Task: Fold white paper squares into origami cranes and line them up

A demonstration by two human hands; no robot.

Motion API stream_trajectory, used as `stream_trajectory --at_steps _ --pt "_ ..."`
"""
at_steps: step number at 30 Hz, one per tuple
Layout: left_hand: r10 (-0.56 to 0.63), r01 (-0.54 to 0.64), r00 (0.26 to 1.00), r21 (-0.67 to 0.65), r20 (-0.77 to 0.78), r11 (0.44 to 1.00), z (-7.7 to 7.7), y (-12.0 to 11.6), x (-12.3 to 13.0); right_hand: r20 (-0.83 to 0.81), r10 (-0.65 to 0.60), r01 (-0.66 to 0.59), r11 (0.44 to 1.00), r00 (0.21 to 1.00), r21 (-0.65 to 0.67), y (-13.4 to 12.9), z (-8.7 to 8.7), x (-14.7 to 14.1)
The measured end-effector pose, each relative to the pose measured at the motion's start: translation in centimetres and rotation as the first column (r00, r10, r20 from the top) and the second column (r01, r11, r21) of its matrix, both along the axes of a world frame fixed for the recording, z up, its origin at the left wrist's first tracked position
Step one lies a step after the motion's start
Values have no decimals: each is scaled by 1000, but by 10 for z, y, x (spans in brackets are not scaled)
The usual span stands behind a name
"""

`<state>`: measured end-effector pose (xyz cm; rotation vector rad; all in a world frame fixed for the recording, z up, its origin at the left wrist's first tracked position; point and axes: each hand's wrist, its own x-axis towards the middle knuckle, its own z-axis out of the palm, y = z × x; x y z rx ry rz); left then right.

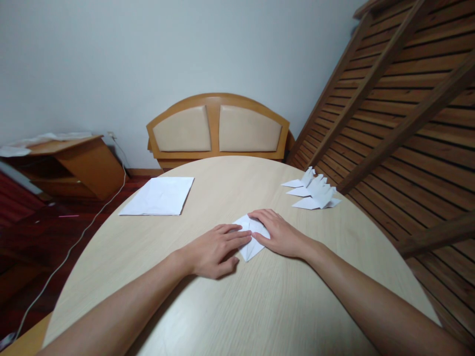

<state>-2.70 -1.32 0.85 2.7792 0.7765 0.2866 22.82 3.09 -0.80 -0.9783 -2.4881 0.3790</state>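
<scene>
A small folded white paper (249,251) lies flat on the pale round table (222,316), one pointed corner toward me. My left hand (218,248) rests palm down with its fingers spread, fingertips on the paper's left and middle part. On the right side of the paper lies my right hand (280,232), its fingers at the far edge and its thumb near the centre; finger and thumb are apart. Both hands cover parts of the paper.
A stack of white sheets (158,196) lies at the table's left. Several folded paper figures (315,193) stand at the right. Beyond the table are a headboard (215,99), a wooden cabinet (89,165) and a slatted wooden frame (401,109).
</scene>
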Motion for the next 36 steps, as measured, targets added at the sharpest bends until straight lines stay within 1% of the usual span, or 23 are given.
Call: stream_trajectory --at_steps 6,11,17,21,24,27,33,36 --pt "5 -5 1000 -19 3 1000 -1 1 -1 74 -32 32 999 997 0 -9 2 -6" --pt "8 -8 1000 -13 -7 1000 -3 3 -1 122 -81 86 996 989 -35 -18 4 -15" --pt "3 -3 1000 -1 -18 1000 -1 2 0 163 -73 85 994 984 -71 -23 5 -18" --pt "6 -6 1000 0 -6 1000 -1 2 0 180 -45 67 991 983 -119 -21 9 -12" --pt "5 -5 1000 -4 7 1000 -2 2 0 197 24 5 989 980 -148 -19 12 -2" --pt "3 -3 1000 -6 8 1000 -2 2 -1 194 75 -47 988 978 -145 -18 12 6" --pt "3 -3 1000 11 12 1000 -3 1 -2 194 66 -39 989 979 -139 -16 9 9" --pt "22 -22 1000 23 2 999 -3 1 -2 204 57 -30 990 977 -135 -13 9 14"
